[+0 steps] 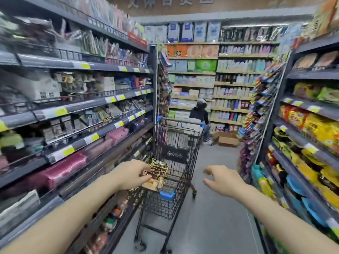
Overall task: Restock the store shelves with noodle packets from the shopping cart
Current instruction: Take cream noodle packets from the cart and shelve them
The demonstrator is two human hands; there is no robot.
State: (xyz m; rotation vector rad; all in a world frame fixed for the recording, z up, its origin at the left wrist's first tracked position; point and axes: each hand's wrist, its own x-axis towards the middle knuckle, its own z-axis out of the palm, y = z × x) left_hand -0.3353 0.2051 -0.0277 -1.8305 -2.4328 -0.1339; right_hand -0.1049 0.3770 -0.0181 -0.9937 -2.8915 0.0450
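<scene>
Left hand fingers pinch glossy noodle packets over wire cart; right hand fingers spread.

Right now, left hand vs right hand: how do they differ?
The left hand grips noodle packets over the shopping cart; the right hand holds nothing. The left hand's fingers curl round the packets; the right hand's spread loosely. Both reach forward with bare forearms.

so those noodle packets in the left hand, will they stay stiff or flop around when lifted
The noodle packets are probably crinkly and a bit floppy: the bunch sags below the left hand. Likely light, since one hand grips several. The glossy wrappers could slip against each other.
</scene>
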